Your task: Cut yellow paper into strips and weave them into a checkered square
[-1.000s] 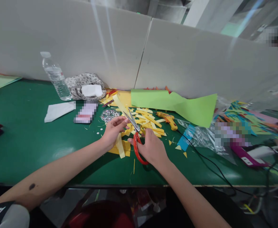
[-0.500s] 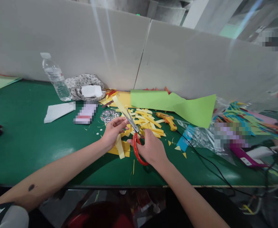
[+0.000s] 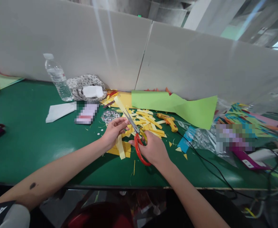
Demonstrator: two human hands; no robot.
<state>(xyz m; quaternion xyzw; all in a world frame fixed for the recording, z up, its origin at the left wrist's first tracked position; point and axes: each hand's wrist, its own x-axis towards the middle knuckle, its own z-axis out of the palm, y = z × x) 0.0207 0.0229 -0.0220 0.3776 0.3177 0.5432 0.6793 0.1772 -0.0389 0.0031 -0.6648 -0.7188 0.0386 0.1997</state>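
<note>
My left hand (image 3: 114, 133) pinches a pale yellow paper strip (image 3: 120, 104) between thumb and fingers. Its upper end sticks out beyond the fingertips, and a similar pale length (image 3: 120, 148) hangs below the hand. In my right hand (image 3: 154, 147) is a pair of red-handled scissors (image 3: 139, 144), gripped by the loops. The blades point up and left, close to the left fingertips and across the strip's edge. Whether they have cut into the paper I cannot tell. A heap of cut yellow paper strips (image 3: 150, 120) lies just behind both hands.
A yellow glue gun (image 3: 169, 122) trails a black cord to the right. Behind stands green paper (image 3: 191, 109). At left are a water bottle (image 3: 58, 80), a patterned cloth (image 3: 76, 87) and a phone (image 3: 87, 114). Plastic wrap (image 3: 203, 139) and a purple tool (image 3: 248, 161) lie right.
The whole view has shifted slightly. My right hand and the scissors handles have moved a little to the right; my left hand keeps its pinch on the strip.
</note>
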